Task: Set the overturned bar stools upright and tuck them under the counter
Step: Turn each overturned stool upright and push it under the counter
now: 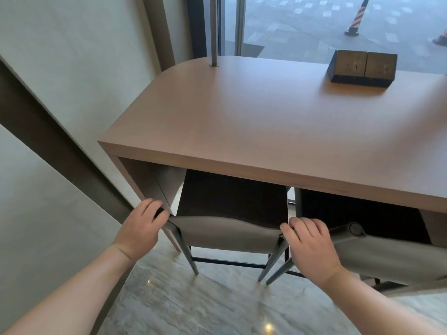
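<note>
A bar stool [225,234] with a grey backrest and dark seat stands upright, its seat pushed under the light wooden counter [266,131]. My left hand [141,229] grips the left end of its backrest. My right hand [310,245] grips the right end, fingers curled over the top edge. A second grey stool [387,256] stands upright just to the right, also partly under the counter, touching neither hand.
A dark socket box [361,68] sits on the counter's far right. A metal post [214,32] rises from the counter's back edge by the window. A wall runs along the left. Marble floor [205,301] lies below.
</note>
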Demonstrator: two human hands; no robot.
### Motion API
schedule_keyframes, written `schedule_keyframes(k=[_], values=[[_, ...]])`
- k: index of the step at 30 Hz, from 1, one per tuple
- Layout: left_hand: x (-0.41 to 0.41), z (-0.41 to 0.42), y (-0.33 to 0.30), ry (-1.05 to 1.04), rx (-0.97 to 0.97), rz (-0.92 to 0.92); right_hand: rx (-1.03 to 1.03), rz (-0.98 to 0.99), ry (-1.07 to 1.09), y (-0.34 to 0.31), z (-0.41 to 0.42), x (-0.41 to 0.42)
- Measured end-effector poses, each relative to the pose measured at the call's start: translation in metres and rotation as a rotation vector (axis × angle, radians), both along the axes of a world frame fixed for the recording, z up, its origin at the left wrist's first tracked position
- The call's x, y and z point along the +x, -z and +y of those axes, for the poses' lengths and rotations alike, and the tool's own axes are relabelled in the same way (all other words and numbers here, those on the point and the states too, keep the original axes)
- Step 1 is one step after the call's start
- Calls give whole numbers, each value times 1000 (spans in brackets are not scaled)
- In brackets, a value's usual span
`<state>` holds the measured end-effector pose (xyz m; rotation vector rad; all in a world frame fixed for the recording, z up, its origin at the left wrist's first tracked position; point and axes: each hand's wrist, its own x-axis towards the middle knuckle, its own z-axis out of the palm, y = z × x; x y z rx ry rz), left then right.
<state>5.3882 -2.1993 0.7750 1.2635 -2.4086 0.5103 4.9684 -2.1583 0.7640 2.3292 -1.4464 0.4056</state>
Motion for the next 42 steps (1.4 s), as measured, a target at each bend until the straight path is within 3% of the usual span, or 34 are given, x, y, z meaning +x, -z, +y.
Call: schedule_keyframes(k=[22, 36, 42], values=[[-16, -28, -16, -51, 120, 7, -26, -59, 37, 5, -4, -3], [-23, -9, -15, -122, 100, 11, 32, -15, 62, 8, -2, 4], [-94, 9, -15, 89, 136, 110, 219, 24, 28, -14, 9, 1]])
